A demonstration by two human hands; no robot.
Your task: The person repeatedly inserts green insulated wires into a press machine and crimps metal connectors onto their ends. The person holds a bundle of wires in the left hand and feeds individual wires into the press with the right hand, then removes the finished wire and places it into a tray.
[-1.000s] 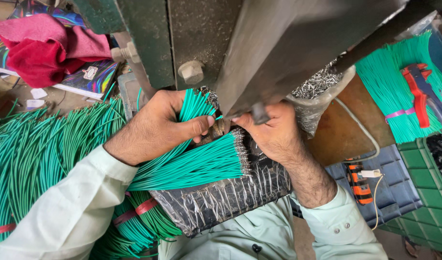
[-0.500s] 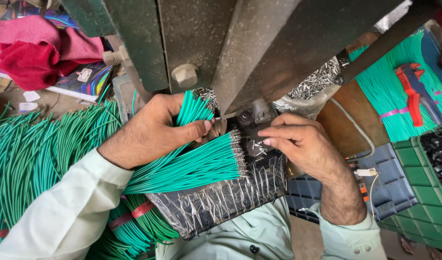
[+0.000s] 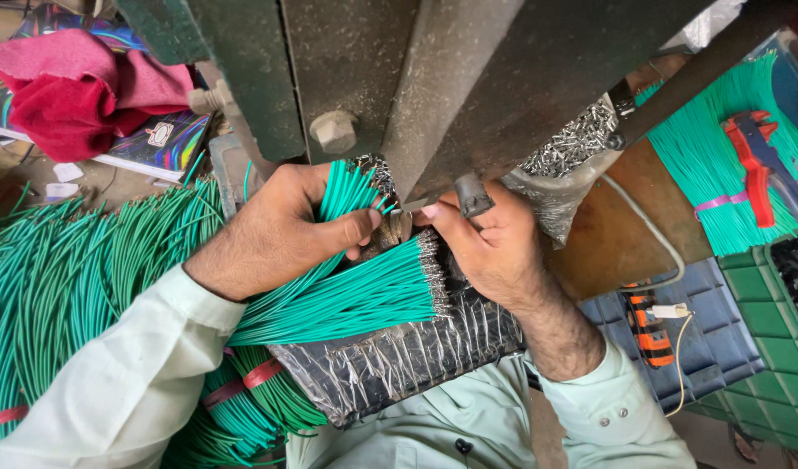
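My left hand (image 3: 286, 227) grips a bundle of green wires (image 3: 347, 195) right under the dark metal press (image 3: 433, 78). My right hand (image 3: 486, 243) is pinched on a small metal terminal (image 3: 412, 207) at the press tip, its fingertips almost touching my left thumb. Below both hands a fan of green wires with metal ends (image 3: 355, 300) lies across a plastic-wrapped block (image 3: 399, 360) on my lap.
Long green wire bundles (image 3: 60, 287) with red tape lie at the left. A bag of loose metal terminals (image 3: 572, 143) sits behind my right hand. At the right are more green wires (image 3: 711, 174), red pliers (image 3: 755, 161), a blue tray (image 3: 711, 339) and green crates (image 3: 772, 356).
My right hand drew back from the press to the right, then returned to the press tip with a terminal. My left hand stayed on its wire bundle.
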